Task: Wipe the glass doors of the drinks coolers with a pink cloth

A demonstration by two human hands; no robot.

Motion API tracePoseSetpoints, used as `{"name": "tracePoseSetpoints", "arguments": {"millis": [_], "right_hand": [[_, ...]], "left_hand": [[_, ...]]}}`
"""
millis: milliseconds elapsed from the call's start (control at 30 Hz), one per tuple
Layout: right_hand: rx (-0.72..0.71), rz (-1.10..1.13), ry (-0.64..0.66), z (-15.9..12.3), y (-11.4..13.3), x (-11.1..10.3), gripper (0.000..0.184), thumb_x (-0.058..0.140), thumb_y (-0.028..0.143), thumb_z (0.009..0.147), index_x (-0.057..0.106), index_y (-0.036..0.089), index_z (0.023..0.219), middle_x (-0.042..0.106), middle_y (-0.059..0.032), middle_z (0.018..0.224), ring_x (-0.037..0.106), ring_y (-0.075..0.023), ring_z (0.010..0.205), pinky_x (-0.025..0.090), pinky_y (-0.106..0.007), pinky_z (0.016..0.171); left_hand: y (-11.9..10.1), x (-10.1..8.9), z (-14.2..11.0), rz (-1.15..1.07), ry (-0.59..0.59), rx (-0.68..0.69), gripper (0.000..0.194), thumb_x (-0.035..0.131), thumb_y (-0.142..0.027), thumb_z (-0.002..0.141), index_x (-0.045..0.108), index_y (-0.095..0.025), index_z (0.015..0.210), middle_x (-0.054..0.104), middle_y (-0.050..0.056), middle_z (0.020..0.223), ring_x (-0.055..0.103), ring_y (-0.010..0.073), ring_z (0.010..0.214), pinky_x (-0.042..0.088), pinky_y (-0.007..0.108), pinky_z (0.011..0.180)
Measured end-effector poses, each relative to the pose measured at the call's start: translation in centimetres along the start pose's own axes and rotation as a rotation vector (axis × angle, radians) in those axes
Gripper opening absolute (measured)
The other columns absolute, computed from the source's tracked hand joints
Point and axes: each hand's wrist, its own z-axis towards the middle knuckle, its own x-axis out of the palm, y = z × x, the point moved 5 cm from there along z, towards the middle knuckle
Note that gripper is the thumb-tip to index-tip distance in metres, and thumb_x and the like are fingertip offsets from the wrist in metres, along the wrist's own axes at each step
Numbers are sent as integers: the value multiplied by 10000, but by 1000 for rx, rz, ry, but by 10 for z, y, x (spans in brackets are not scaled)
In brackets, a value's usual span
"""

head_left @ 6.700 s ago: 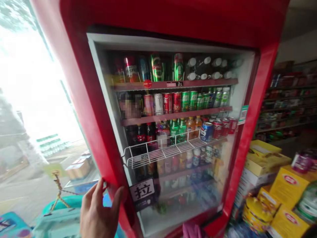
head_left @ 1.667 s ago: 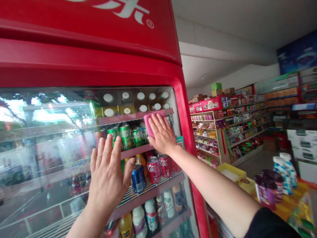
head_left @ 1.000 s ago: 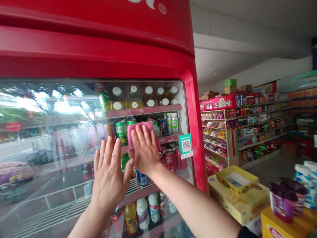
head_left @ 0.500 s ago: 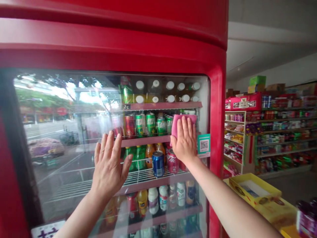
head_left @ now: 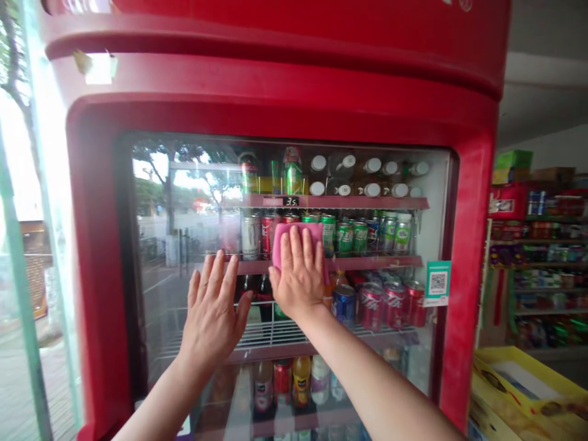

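Note:
A pink cloth [head_left: 278, 244] lies flat against the glass door [head_left: 168, 312] of a red drinks fridge [head_left: 285, 76]. My right hand [head_left: 301, 285] holds it there under flat, outstretched fingers, covering most of the cloth. To its left, my left hand [head_left: 214, 315] is open, palm towards the glass, with fingers straight and thumb out; it appears to rest on the pane. Behind the glass, cans and bottles stand on wire shelves, among them a blue can [head_left: 343, 304] and several red ones beside it.
A QR code sticker [head_left: 438, 283] is on the glass at the right. Stocked shop shelves [head_left: 546, 257] stand further right, above a yellow box [head_left: 528, 373] lower down. A pale green post [head_left: 21, 294] rises at the left, by the street.
My right hand has slid leftward over the glass with the pink cloth, closer to my left hand. The view has turned left, bringing in the fridge's left side.

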Motion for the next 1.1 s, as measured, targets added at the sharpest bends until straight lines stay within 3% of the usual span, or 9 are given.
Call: {"name": "tracePoseSetpoints", "arguments": {"millis": [133, 233, 400, 500, 633, 800, 933, 1033, 1100], "right_hand": [[-222, 25, 88, 11, 41, 14, 872, 552, 465, 1120, 158, 139, 1827, 190, -112, 1899, 160, -340, 1782, 144, -624, 1455], [-318, -14, 99, 10, 26, 4, 869, 558, 476, 1122, 153, 171, 1828, 224, -62, 1898, 156, -285, 1784, 135, -573, 1468], [-25, -175, -69, -7, -58, -33, 896, 506, 439, 1137, 15, 161, 1833, 212, -146, 1903, 159, -360, 1780, 214, -664, 1426], [130, -217, -147, -18, -70, -36, 907, 507, 444, 1126, 49, 99, 1828, 187, -227, 1896, 156, -453, 1767, 266, -744, 1376], [116, -184, -138, -16, -13, -12, 942, 533, 438, 1111, 32, 82, 1825, 218, -249, 1883, 143, -469, 1765, 254, -766, 1368], [-39, -65, -39, 4, 84, 32, 932, 556, 426, 1104, 63, 121, 1833, 253, -188, 1886, 155, -412, 1774, 180, -721, 1415], [-215, 42, 56, 21, 145, 58, 809, 502, 425, 1138, 172, 165, 1829, 240, -99, 1898, 193, -347, 1775, 231, -630, 1439], [-368, 91, 104, 27, 161, 61, 764, 463, 414, 1157, 186, 166, 1824, 241, -61, 1897, 203, -289, 1775, 243, -574, 1448], [-387, 83, 108, 27, 147, 52, 796, 498, 430, 1145, 176, 174, 1826, 259, -61, 1892, 206, -276, 1774, 204, -566, 1456]], "left_hand": [[10, -5, 1, -9, -30, -21, 822, 539, -391, 1106, 157, -236, 1817, 252, 226, 1873, 197, 413, 1766, 243, 675, 1403], [12, -14, 1, -24, -55, -13, 828, 559, -405, 1104, 171, -232, 1815, 258, 228, 1872, 197, 410, 1767, 242, 666, 1407], [26, -33, -9, -38, -78, -19, 868, 602, -414, 1089, 164, -231, 1816, 239, 206, 1883, 157, 378, 1780, 203, 625, 1433], [40, -39, -16, -38, -96, -36, 868, 613, -401, 1086, 174, -231, 1815, 235, 186, 1889, 146, 349, 1785, 177, 583, 1447], [58, -41, -24, -43, -105, -41, 856, 610, -407, 1088, 192, -229, 1813, 238, 167, 1892, 149, 341, 1786, 161, 560, 1451], [74, -46, -31, -30, -120, -38, 837, 592, -416, 1095, 204, -218, 1810, 222, 153, 1899, 145, 328, 1788, 131, 526, 1454], [83, -51, -34, -18, -123, -37, 834, 577, -416, 1097, 192, -231, 1813, 233, 157, 1895, 156, 338, 1785, 153, 557, 1448], [90, -54, -36, -4, -111, -45, 826, 570, -412, 1100, 194, -230, 1812, 254, 174, 1886, 161, 350, 1783, 181, 590, 1439], [96, -57, -39, 5, -101, -49, 824, 570, -413, 1100, 197, -224, 1811, 260, 182, 1882, 160, 350, 1784, 190, 597, 1438]]}}
